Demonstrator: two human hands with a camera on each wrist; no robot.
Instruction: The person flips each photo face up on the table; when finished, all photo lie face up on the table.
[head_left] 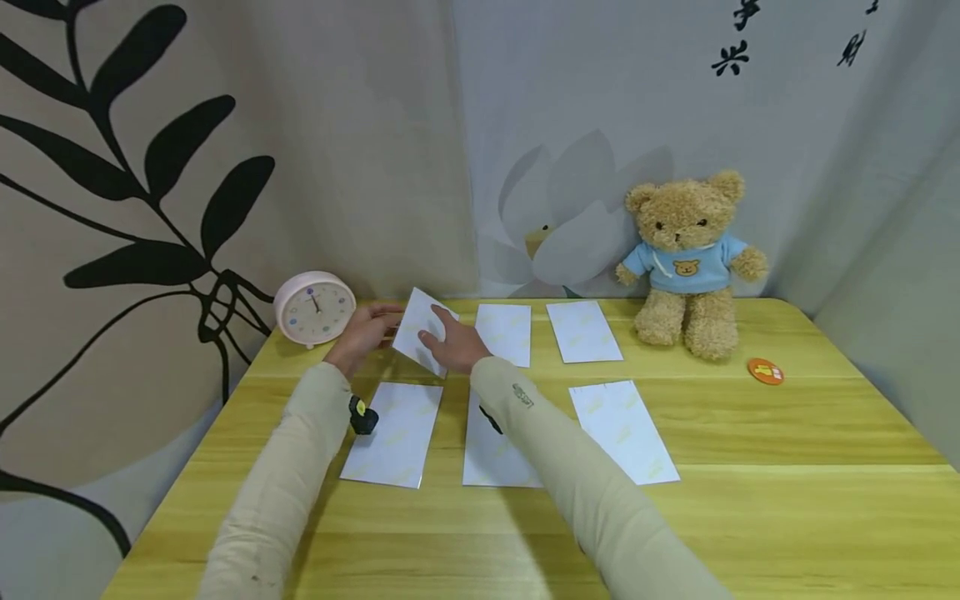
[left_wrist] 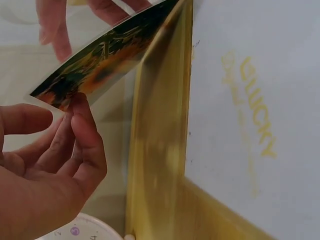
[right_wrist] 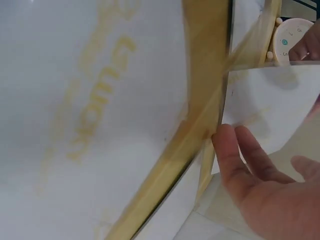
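A photo print (head_left: 422, 332) stands tilted above the table's far left part, its white back facing the head camera. A dark green and orange picture (left_wrist: 107, 67) shows on its other side in the left wrist view. My left hand (head_left: 367, 335) touches the print's lower corner with bent fingertips, its thumb apart from it. From the right, my right hand (head_left: 459, 343) rests its fingers on the white back (right_wrist: 267, 102), thumb raised away. Around them lie white-backed sheets, including the near left one (head_left: 393, 433), the near middle one (head_left: 491, 454) and the near right one (head_left: 624, 432).
A pink round clock (head_left: 315, 308) stands beside my left hand. Two more sheets, one (head_left: 504, 329) near my right hand and another (head_left: 583, 332), lie along the back. A teddy bear (head_left: 686, 267) and an orange disc (head_left: 765, 371) are at the right of the wooden table (head_left: 750, 525).
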